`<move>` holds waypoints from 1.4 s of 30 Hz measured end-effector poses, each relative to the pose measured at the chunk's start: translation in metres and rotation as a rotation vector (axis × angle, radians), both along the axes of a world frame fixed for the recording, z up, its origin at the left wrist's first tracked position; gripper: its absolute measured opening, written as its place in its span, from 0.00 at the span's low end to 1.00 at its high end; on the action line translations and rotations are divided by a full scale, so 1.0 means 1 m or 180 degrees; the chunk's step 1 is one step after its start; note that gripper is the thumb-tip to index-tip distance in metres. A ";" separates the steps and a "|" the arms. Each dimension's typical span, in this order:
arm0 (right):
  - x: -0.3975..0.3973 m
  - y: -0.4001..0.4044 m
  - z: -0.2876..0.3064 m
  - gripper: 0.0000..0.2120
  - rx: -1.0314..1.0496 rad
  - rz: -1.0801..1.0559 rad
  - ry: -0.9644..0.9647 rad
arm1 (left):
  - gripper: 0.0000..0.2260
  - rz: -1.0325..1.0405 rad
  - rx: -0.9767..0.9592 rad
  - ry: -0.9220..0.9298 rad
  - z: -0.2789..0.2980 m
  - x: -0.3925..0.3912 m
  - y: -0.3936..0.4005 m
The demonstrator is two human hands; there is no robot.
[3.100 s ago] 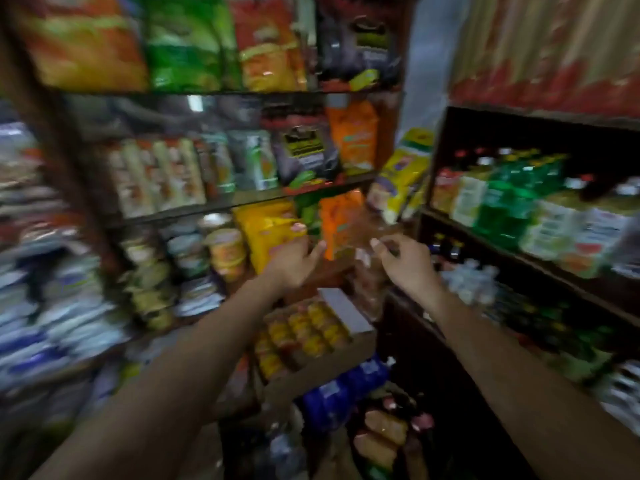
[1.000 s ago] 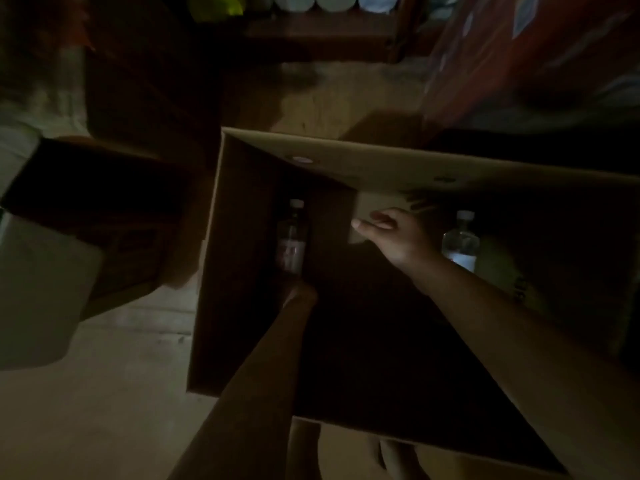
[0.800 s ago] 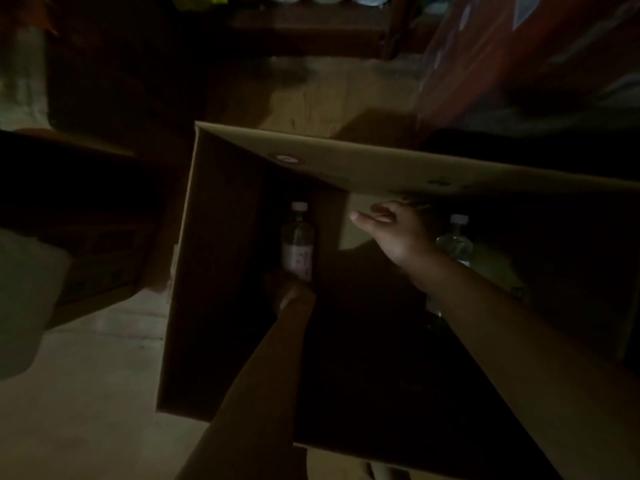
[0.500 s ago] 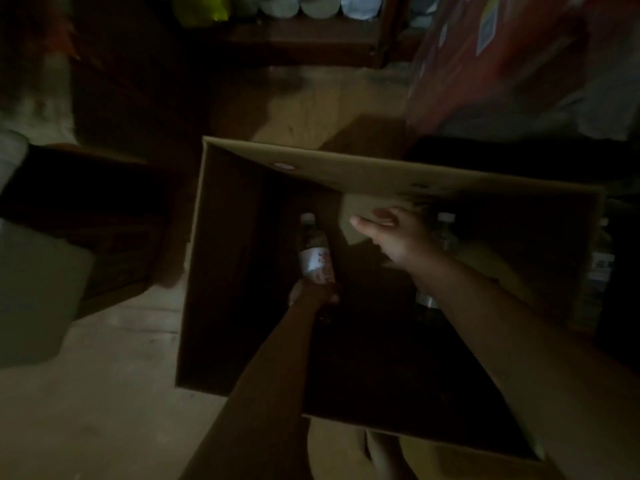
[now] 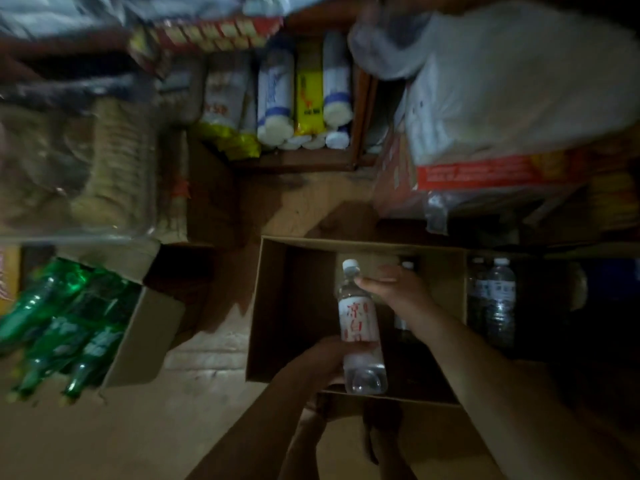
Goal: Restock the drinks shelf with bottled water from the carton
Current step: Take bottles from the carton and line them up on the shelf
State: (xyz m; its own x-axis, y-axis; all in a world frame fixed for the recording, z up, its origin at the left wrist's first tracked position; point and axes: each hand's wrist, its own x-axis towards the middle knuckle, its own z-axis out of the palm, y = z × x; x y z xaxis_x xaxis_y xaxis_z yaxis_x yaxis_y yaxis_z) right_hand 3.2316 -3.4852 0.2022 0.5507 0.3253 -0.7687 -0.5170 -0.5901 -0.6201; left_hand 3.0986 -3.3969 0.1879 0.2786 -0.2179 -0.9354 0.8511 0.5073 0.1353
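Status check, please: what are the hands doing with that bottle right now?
Left hand grips the clear plastic water bottle with the red-lettered label low down. Right hand open, fingers at its neck. Bottle above the open brown cardboard carton. Nothing blocking.

An open carton [image 5: 298, 306] sits on the floor [image 5: 104, 438] straight ahead, and above its opening the left hand [image 5: 332, 362] grips the lower part of a water bottle [image 5: 360, 327], while the right hand [image 5: 398, 292] reaches into the carton just right of the bottle's neck, in front of another bottle [image 5: 408, 265] standing inside. Right of the carton stand more water bottles [image 5: 498, 299]; to its left, well apart, a second box [image 5: 149, 334] holds soda bottles [image 5: 62, 323]. Behind the carton, a shelf [image 5: 301, 161] holds packets [image 5: 277, 98].
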 end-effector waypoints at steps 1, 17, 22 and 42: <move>0.001 -0.001 0.018 0.21 0.0034 -0.0029 0.0054 | 0.14 -0.0151 0.0060 -0.0170 0.021 -0.001 0.002; 0.052 -0.056 0.391 0.28 0.0846 -0.0924 -0.0809 | 0.15 -0.1333 0.0797 -0.2364 0.368 0.099 -0.012; 0.039 -0.117 0.504 0.17 0.1031 -0.1296 -0.1482 | 0.21 -0.1818 0.0845 -0.2962 0.462 0.121 -0.054; -0.195 -0.552 0.684 0.29 -0.0155 -0.3530 -0.3234 | 0.27 -0.3462 -0.0163 -0.4603 0.618 0.021 -0.514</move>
State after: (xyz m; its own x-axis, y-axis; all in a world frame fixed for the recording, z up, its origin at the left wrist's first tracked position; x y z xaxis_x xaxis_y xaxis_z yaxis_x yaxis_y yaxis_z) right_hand 3.0371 -4.0371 0.8864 0.7834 -0.6159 0.0833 -0.0766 -0.2286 -0.9705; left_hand 3.1193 -3.9106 0.8060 0.5072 -0.8563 -0.0974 0.0073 -0.1088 0.9940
